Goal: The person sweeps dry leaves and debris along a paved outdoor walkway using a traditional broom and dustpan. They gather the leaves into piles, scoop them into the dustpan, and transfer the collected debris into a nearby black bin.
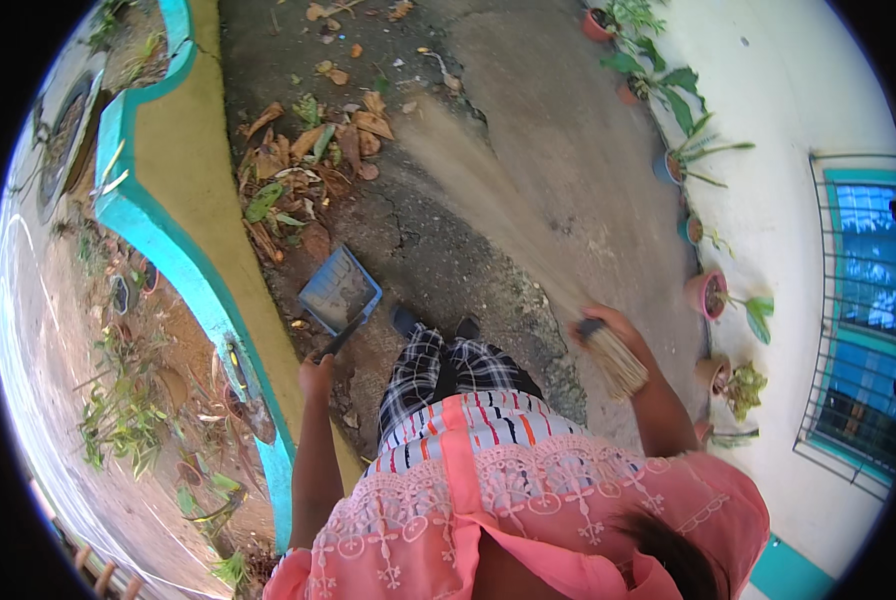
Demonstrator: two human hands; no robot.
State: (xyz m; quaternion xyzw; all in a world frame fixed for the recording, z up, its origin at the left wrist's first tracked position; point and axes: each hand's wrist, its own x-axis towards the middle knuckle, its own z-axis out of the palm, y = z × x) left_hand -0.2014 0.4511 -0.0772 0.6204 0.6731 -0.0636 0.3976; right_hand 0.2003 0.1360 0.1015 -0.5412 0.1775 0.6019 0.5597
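Observation:
My left hand [316, 373] is closed around the dark handle of a blue plastic dustpan [340, 291], which is low by the wall and has a dirty inner face. In my right hand [614, 330] is a stick broom [493, 199], gripped near the bound top of its bristles. Its thin sticks fan out ahead of me and are blurred, so whether their tips touch the ground cannot be told. Past the dustpan, a heap of dry brown leaves [298, 169] with a few green ones lies against the wall.
A low yellow wall with a turquoise top [177, 232] runs along the left. Several potted plants [707, 292] line the white house wall [778, 97] on the right, beside a barred window [860, 315]. The concrete path [560, 90] is cracked, with loose leaves scattered farther ahead.

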